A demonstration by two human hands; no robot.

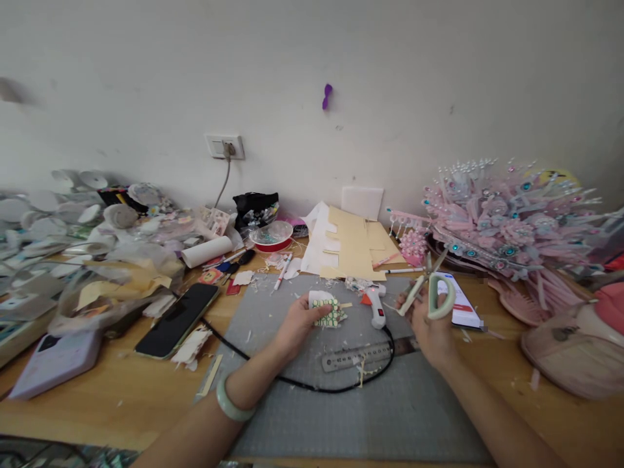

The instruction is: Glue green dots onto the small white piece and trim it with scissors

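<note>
On my feed, the left hand [298, 326] pinches green-patterned paper [333, 318] above a gray cutting mat [316, 426]; the right hand [429, 333] grips scissors [432, 290]. I see a wooden table [141, 403] beneath both and a pale wall [273, 71] beyond.

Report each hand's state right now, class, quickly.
Left hand: closed, holding the green-patterned piece.
Right hand: closed, holding scissors, blades apart.

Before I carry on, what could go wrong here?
The glue gun, if hot, might burn your left hand close by. Its black cord, looping across the cutting mat, could snag and drag it. The scissors, held in your right hand near the smartphone, could scratch it if dropped.
</note>
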